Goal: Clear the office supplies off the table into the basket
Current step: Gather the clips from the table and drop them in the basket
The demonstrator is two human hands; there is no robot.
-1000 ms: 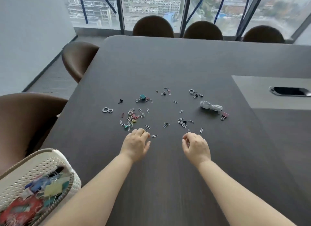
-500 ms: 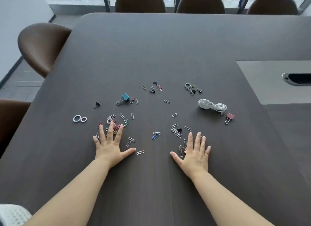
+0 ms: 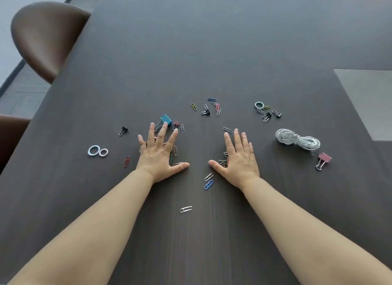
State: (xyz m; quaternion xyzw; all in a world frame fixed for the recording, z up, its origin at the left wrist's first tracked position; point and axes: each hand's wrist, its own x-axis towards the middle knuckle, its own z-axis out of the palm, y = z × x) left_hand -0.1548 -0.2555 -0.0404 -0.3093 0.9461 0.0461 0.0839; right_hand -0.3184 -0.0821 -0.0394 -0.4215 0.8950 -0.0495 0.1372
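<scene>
The dark tabletop (image 3: 212,51) fills nearly everything I see, with a brown chair (image 3: 46,36) off its far left corner and a lighter inset panel (image 3: 369,102) at the right edge. Both my forearms reach forward across it.

My left grip (image 3: 158,151) lies palm down, fingers spread and straight, pressing on a heap of paper clips that shows between and beside my fingers. My right grip (image 3: 239,157) lies the same way, spread flat, thumb out toward the left, with a small cluster of clips under its thumb side. Neither is pinching anything.

The office supplies are scattered around them. A white cord bundle (image 3: 297,139) sits to the right of my right grip, with a pink binder clip (image 3: 324,158) just beside its near end. A blue binder clip (image 3: 165,119) lies just beyond my left fingertips. A black binder clip (image 3: 123,130) and two white rings (image 3: 93,150) lie farther left, and a red paper clip (image 3: 126,161) sits near my left wrist. A pale ring (image 3: 259,105) and more small clips lie farther back. Between my wrists are a blue paper clip (image 3: 208,184) and, nearer me, a silver paper clip (image 3: 186,209).
</scene>
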